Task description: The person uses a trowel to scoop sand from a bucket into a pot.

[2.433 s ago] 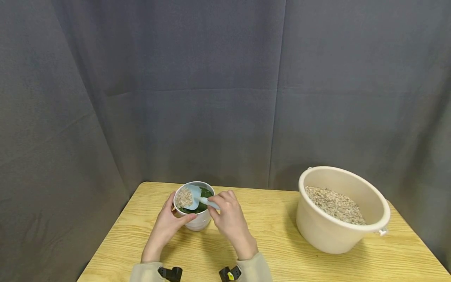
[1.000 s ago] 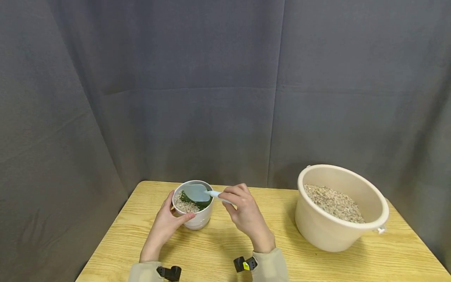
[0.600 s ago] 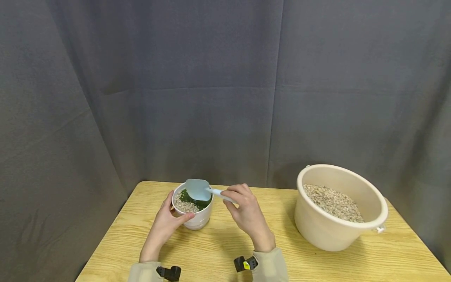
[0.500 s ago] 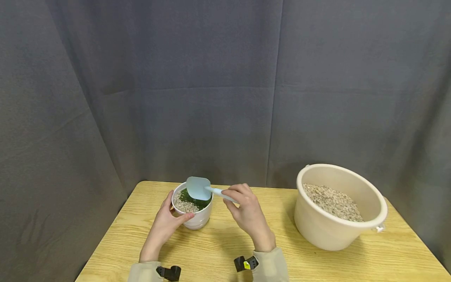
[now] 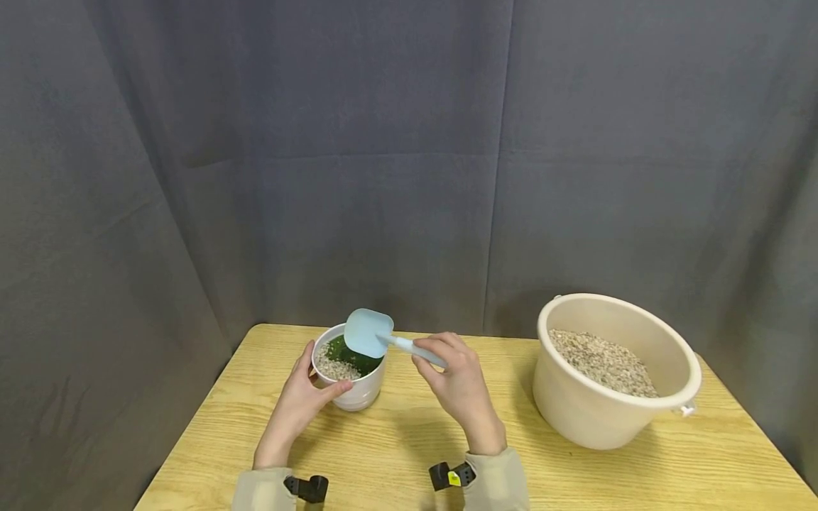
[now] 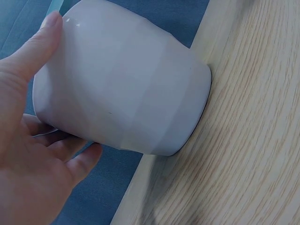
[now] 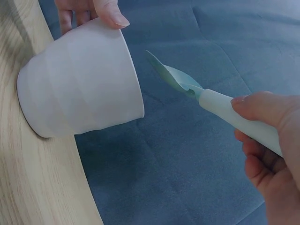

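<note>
My left hand (image 5: pixel 299 397) grips the white pot (image 5: pixel 361 394) at its left side, thumb near the rim and fingers round the far side. The pot stands upright on the table. Inside it, pale gravel (image 5: pixel 335 366) lies along the near left part, beside a dark green surface (image 5: pixel 355 356). Between thumb and fingers my right hand (image 5: pixel 461 380) holds a light blue scoop (image 5: pixel 369 332) by its handle. The scoop's blade is over the pot's far right rim and bears no gravel; in the right wrist view the blade (image 7: pixel 173 75) is apart from the pot (image 7: pixel 86 82).
A large cream bucket (image 5: pixel 594 419) stands at the right of the wooden table (image 5: pixel 409 433), part filled with gravel (image 5: pixel 603 362). Its handle fitting (image 5: pixel 687 409) sticks out at the right. Grey curtain (image 5: pixel 383 177) hangs behind the table and at the left.
Gravel that was on the scoop now lies in the pot. My right hand has tipped the scoop, then drawn it up and to the right. The left hand keeps its hold on the pot.
</note>
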The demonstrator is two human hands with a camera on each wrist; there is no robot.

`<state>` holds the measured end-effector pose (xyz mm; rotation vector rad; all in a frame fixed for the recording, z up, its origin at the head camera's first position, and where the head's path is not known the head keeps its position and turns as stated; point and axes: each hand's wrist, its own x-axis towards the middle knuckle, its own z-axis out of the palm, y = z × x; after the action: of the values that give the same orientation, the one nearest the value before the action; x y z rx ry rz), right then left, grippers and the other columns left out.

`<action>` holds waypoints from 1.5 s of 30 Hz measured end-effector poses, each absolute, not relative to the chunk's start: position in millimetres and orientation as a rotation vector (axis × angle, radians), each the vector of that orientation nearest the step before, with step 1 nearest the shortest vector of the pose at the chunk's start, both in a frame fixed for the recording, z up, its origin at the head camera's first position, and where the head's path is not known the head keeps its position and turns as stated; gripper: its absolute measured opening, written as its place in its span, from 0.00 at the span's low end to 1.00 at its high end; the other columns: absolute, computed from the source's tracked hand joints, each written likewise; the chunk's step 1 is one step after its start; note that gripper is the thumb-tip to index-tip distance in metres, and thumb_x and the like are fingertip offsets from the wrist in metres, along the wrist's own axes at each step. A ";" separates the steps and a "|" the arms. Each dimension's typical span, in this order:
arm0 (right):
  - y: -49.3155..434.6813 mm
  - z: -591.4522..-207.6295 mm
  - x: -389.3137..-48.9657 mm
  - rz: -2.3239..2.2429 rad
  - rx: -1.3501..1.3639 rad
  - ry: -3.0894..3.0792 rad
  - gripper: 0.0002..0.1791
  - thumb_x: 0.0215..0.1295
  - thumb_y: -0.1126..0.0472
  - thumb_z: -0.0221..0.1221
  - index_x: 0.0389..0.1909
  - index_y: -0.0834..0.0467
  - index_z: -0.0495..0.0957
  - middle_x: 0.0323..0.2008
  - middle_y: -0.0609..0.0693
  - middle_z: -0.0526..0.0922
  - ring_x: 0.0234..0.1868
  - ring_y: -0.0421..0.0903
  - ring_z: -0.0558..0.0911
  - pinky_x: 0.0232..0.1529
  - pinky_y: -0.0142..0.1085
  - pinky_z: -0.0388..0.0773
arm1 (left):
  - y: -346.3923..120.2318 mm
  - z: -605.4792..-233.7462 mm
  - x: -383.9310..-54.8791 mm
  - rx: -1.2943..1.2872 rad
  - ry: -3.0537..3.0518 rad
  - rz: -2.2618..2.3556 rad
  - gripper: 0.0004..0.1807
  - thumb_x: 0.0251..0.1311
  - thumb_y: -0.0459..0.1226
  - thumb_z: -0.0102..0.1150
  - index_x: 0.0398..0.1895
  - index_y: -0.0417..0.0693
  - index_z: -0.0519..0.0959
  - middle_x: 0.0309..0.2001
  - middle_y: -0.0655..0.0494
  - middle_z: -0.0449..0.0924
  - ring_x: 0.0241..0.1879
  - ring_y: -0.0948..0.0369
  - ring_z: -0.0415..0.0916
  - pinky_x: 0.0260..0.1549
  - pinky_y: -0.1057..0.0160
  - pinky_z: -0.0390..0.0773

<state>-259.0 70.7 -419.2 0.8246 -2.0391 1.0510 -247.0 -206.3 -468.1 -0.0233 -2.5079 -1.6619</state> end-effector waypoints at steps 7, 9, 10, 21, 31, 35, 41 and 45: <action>81.8 -417.6 -256.8 1.110 0.792 -2.021 0.12 0.53 0.67 0.72 0.39 0.57 0.87 0.36 0.44 0.84 0.36 0.41 0.82 0.34 0.38 0.81 | -205.5 -465.8 -245.9 -0.033 -2.511 -1.681 0.64 0.48 0.49 0.76 0.79 0.44 0.40 0.75 0.39 0.44 0.69 0.41 0.55 0.64 0.47 0.65; 86.2 -415.9 -254.5 1.134 0.779 -2.020 0.12 0.52 0.67 0.72 0.39 0.56 0.87 0.36 0.43 0.84 0.36 0.41 0.82 0.34 0.38 0.81 | -205.4 -465.4 -245.4 -0.039 -2.511 -1.689 0.64 0.49 0.48 0.76 0.79 0.45 0.39 0.75 0.39 0.44 0.69 0.41 0.55 0.63 0.47 0.66; 88.4 -415.2 -253.7 1.140 0.772 -2.017 0.12 0.52 0.67 0.72 0.39 0.56 0.87 0.36 0.43 0.84 0.36 0.41 0.82 0.34 0.38 0.81 | -205.5 -465.3 -245.2 -0.040 -2.512 -1.693 0.64 0.49 0.48 0.76 0.79 0.45 0.39 0.75 0.39 0.44 0.69 0.40 0.55 0.63 0.47 0.67; 109.5 -401.8 -240.6 1.175 0.732 -1.996 0.12 0.53 0.67 0.72 0.39 0.55 0.87 0.36 0.41 0.85 0.36 0.40 0.82 0.34 0.34 0.79 | -207.6 -458.6 -243.9 -0.037 -2.552 -1.631 0.64 0.50 0.49 0.75 0.78 0.42 0.38 0.76 0.37 0.40 0.71 0.40 0.51 0.66 0.46 0.61; 132.7 -392.1 -225.3 1.163 0.696 -2.005 0.11 0.54 0.67 0.71 0.39 0.55 0.87 0.36 0.44 0.85 0.34 0.42 0.82 0.34 0.27 0.75 | -204.1 -448.1 -238.1 -0.060 -2.544 -1.436 0.58 0.51 0.51 0.73 0.78 0.42 0.47 0.75 0.39 0.45 0.73 0.42 0.45 0.68 0.40 0.51; 145.2 -391.0 -222.4 1.134 0.696 -1.966 0.12 0.52 0.69 0.72 0.38 0.56 0.87 0.36 0.46 0.86 0.34 0.44 0.83 0.36 0.25 0.76 | -200.2 -440.8 -234.4 -0.072 -2.471 -1.386 0.52 0.56 0.49 0.70 0.76 0.42 0.52 0.74 0.39 0.49 0.69 0.39 0.53 0.66 0.40 0.58; 168.1 -385.9 -216.0 1.097 0.690 -1.886 0.14 0.47 0.72 0.72 0.37 0.58 0.87 0.36 0.48 0.87 0.35 0.44 0.83 0.37 0.24 0.75 | -188.9 -427.2 -228.4 -0.088 -2.347 -1.426 0.43 0.61 0.46 0.66 0.75 0.44 0.57 0.72 0.40 0.53 0.66 0.37 0.60 0.64 0.43 0.63; 189.4 -380.4 -208.8 1.038 0.669 -1.859 0.17 0.43 0.74 0.73 0.37 0.59 0.87 0.36 0.48 0.87 0.34 0.42 0.82 0.36 0.23 0.74 | -171.6 -420.4 -228.0 -0.189 -2.303 -1.424 0.40 0.61 0.44 0.67 0.73 0.43 0.61 0.70 0.42 0.57 0.65 0.40 0.62 0.64 0.45 0.64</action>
<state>-208.8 189.4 -380.4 0.6694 -1.8587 1.0381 -228.0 -171.6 -420.4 -0.1886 -2.3026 -1.4240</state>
